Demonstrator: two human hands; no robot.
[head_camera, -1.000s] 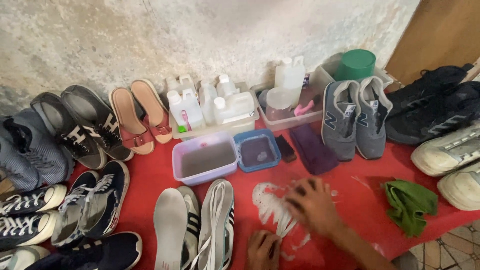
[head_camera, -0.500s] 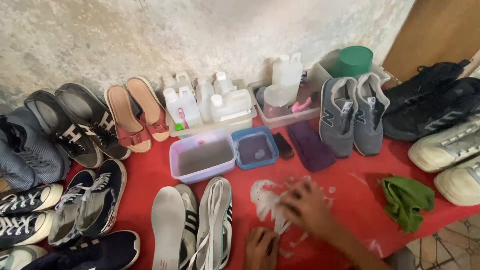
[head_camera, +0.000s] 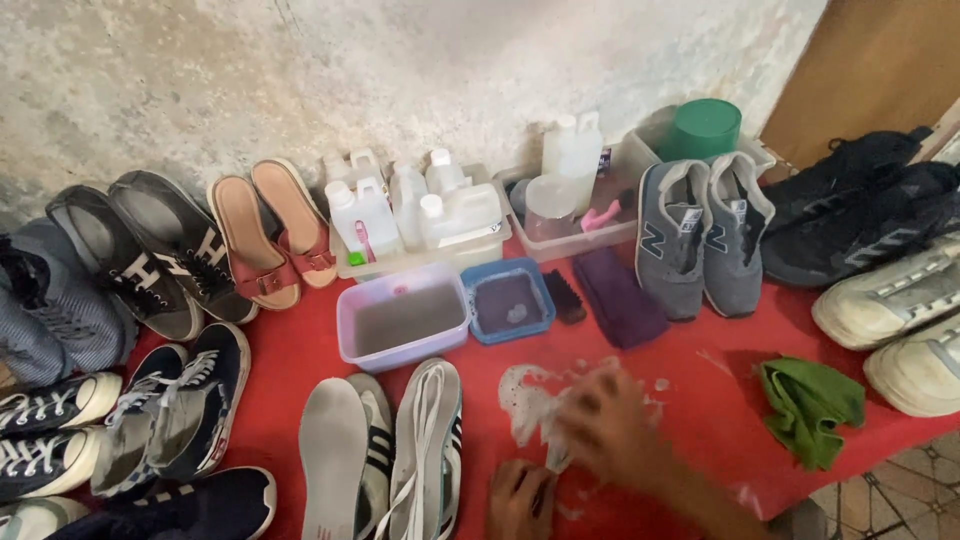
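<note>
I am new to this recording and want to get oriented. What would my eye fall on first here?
First the red cloth ringed by shoes, with grey sneakers at the upper right and pink sandals at the upper left. In the lower middle, the blurred right hand and the left hand work at a white soapy patch. Behind it stand two tubs of water and white bottles.

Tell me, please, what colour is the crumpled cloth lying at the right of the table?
Green; the cloth shows clearly in the head view.

Grey sneakers (head_camera: 705, 232), green cloth (head_camera: 808, 408)
</note>
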